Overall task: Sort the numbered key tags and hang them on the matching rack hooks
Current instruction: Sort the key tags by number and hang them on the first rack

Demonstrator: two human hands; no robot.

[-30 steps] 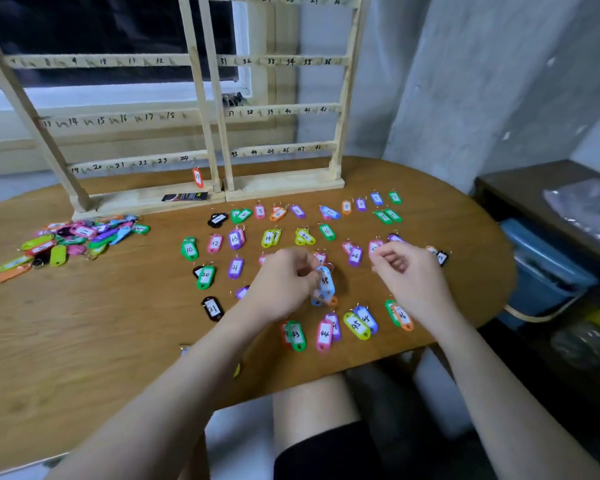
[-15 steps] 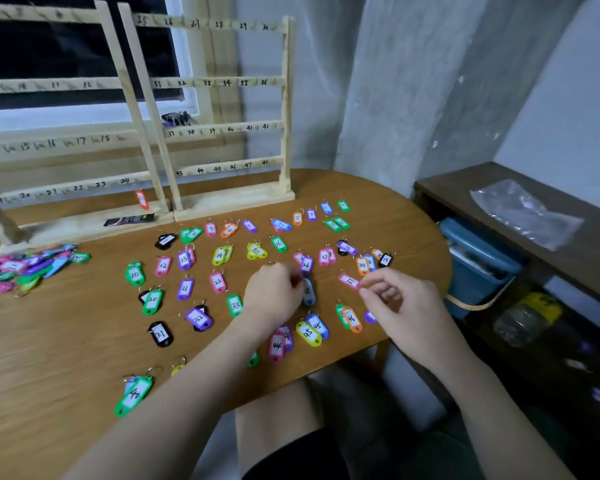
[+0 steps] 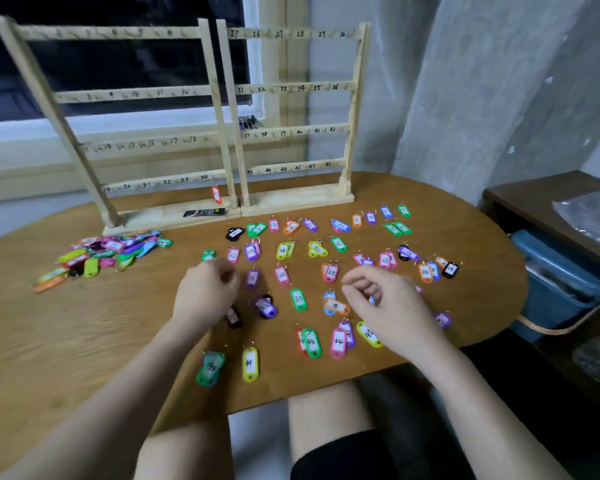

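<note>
Sorting numbered key tags (image 3: 298,298) below the wooden rack (image 3: 222,133)

Left hand (image 3: 205,294) curled, right hand (image 3: 388,303) half-curled over the surface (image 3: 84,334) — contents of either grip impossible to tell.

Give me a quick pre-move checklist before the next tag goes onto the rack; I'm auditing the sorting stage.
1. Rack upright, hook numbers legible on its right half: ok.
2. Tags spread singly for reading, like green tag 33: ok.
3. Unsorted pile all sorted: not ok.
4. Left hand holding a tag: cannot tell.
5. Right hand holding a tag: cannot tell.
6. One tag hung already, matching its hook: cannot tell.
</note>
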